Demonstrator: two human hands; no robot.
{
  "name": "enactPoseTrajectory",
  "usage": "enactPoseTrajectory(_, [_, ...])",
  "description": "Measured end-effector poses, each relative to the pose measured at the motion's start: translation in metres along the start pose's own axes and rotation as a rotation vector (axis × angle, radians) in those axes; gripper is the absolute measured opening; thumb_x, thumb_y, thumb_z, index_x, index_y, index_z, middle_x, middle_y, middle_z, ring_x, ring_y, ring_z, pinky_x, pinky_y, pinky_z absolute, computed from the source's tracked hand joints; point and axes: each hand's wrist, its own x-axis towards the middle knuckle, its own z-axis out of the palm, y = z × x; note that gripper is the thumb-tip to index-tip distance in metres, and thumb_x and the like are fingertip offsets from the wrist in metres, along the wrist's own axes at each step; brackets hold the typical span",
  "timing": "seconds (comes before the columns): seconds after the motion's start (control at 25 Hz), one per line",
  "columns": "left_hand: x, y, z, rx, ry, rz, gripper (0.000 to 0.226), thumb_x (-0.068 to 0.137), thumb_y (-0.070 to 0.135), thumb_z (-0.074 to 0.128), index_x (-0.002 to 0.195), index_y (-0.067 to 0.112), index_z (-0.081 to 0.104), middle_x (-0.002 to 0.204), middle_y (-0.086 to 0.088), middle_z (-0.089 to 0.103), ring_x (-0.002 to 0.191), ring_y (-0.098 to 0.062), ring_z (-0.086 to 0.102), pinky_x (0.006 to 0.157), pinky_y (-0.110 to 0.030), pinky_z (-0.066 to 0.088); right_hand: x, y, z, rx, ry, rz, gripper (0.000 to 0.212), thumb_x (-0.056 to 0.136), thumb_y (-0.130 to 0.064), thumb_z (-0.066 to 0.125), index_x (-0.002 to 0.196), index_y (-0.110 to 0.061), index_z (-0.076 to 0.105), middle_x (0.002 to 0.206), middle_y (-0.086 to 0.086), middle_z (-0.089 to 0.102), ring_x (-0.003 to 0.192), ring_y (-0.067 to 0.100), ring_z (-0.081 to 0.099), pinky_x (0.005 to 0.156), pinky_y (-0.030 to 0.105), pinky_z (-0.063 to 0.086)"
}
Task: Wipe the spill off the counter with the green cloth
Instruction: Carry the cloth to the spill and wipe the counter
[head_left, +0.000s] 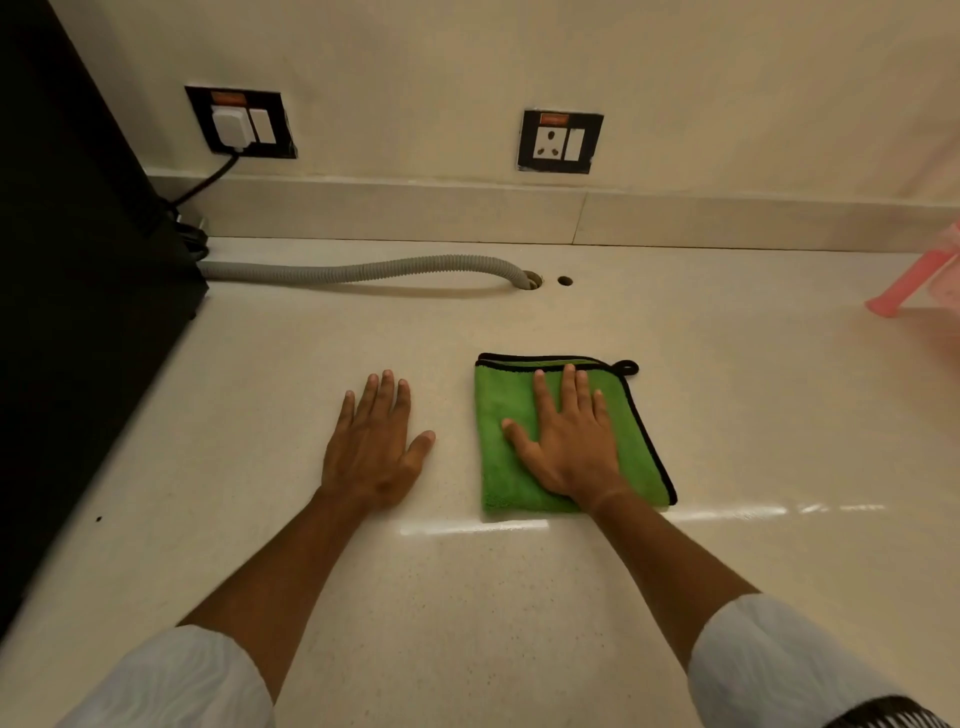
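A folded green cloth (498, 410) with black trim and a small hanging loop lies flat on the beige counter (727, 395), a little right of centre. My right hand (566, 441) rests palm down on top of it, fingers spread and pointing toward the wall. My left hand (371, 447) lies flat on the bare counter just to the left of the cloth, fingers apart, holding nothing. A glossy streak shows on the counter in front of the cloth; I cannot tell whether it is liquid or a light reflection.
A black appliance (78, 291) fills the left side. A grey corrugated hose (358, 270) runs from it along the counter into a hole near the back wall. Two wall sockets (560, 141) sit above the backsplash. A pink plastic object (914, 286) stands at the right edge.
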Motion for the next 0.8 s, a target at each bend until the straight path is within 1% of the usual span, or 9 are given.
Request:
enactPoseTrajectory(0.12, [-0.002, 0.001, -0.005, -0.019, -0.012, 0.013, 0.076, 0.095, 0.053, 0.024, 0.153, 0.012, -0.003, 0.163, -0.01, -0.009, 0.15, -0.021, -0.011, 0.122, -0.04, -0.008, -0.001, 0.002, -0.005, 0.01, -0.046, 0.004, 0.089, 0.087, -0.076, 0.014, 0.156, -0.023, -0.001, 0.163, 0.02, -0.004, 0.151, 0.031, -0.007, 0.122, 0.049, -0.002])
enactPoseTrajectory(0.2, [-0.002, 0.003, -0.009, -0.039, -0.009, 0.023, 0.077, 0.095, 0.054, 0.025, 0.153, 0.012, -0.002, 0.163, -0.01, -0.009, 0.15, -0.021, -0.011, 0.121, -0.04, -0.009, -0.001, 0.003, -0.012, 0.05, -0.059, -0.006, 0.088, 0.088, -0.074, 0.019, 0.156, -0.021, 0.001, 0.164, 0.019, -0.002, 0.152, 0.03, -0.004, 0.123, 0.047, -0.001])
enactPoseTrajectory(0.32, [-0.001, 0.013, -0.014, -0.057, 0.003, 0.072, 0.077, 0.095, 0.056, 0.025, 0.154, 0.013, -0.001, 0.163, -0.01, -0.008, 0.15, -0.021, -0.011, 0.122, -0.041, -0.008, -0.011, 0.015, -0.022, 0.124, -0.007, 0.008, 0.086, 0.091, -0.068, 0.029, 0.156, -0.016, 0.007, 0.164, 0.019, 0.006, 0.151, 0.03, 0.004, 0.122, 0.044, 0.002])
enactPoseTrajectory(0.48, [-0.002, 0.032, -0.02, -0.073, -0.009, 0.121, 0.079, 0.094, 0.058, 0.025, 0.154, 0.014, -0.001, 0.163, -0.01, -0.009, 0.15, -0.021, -0.011, 0.122, -0.041, -0.007, -0.027, 0.038, -0.038, 0.142, 0.023, 0.069, 0.085, 0.091, -0.064, 0.038, 0.156, -0.015, 0.012, 0.163, 0.019, 0.011, 0.15, 0.031, 0.011, 0.121, 0.043, 0.009])
enactPoseTrajectory(0.64, [-0.008, 0.049, -0.022, -0.116, -0.021, 0.17, 0.085, 0.09, 0.061, 0.029, 0.154, 0.015, -0.002, 0.163, -0.01, -0.009, 0.15, -0.02, -0.01, 0.122, -0.039, -0.004, -0.037, 0.062, -0.046, 0.14, 0.009, 0.053, 0.082, 0.091, -0.057, 0.045, 0.155, -0.014, 0.017, 0.162, 0.016, 0.019, 0.147, 0.031, 0.022, 0.119, 0.043, 0.021])
enactPoseTrajectory(0.8, [-0.011, 0.068, -0.02, -0.149, -0.017, 0.146, 0.089, 0.087, 0.065, 0.028, 0.154, 0.014, 0.0, 0.164, -0.01, -0.005, 0.151, -0.02, -0.006, 0.122, -0.036, -0.003, -0.035, 0.078, -0.05, 0.169, -0.017, 0.048, 0.078, 0.092, -0.052, 0.048, 0.153, -0.013, 0.022, 0.16, 0.017, 0.025, 0.144, 0.032, 0.027, 0.117, 0.042, 0.024])
